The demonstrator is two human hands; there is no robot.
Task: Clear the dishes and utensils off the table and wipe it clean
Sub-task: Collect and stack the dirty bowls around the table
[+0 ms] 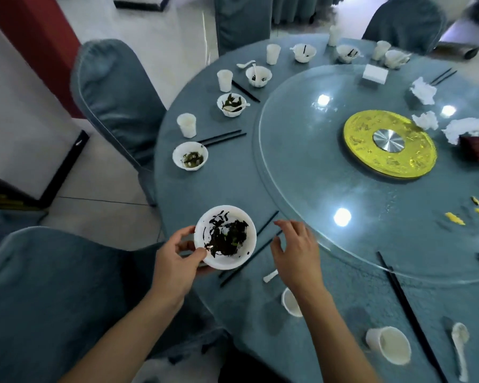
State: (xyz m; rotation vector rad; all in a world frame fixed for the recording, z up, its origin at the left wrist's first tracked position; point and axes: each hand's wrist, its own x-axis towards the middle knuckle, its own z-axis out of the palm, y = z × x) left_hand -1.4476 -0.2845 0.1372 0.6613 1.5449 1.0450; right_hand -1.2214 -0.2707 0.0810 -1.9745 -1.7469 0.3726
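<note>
Left hand (174, 261) has a firm grip on the white bowl (225, 236) of dark leafy scraps, at the near edge of the round blue worktop (205, 189). Right hand (295, 251) hovers, fingers spread and released, over the black chopsticks (256, 251) just beside the bowl.

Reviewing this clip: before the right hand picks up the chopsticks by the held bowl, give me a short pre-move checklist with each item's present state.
1. Left hand grips the bowl at its rim: ok.
2. Bowl level, leftovers inside: ok.
3. Right hand open and holding nothing: ok.
4. Chopsticks reachable, partly under the right hand: ok.
5. Both chopsticks lying together: not ok, apart.
6. Cup below the right wrist clear of the arm: cannot tell.
</note>
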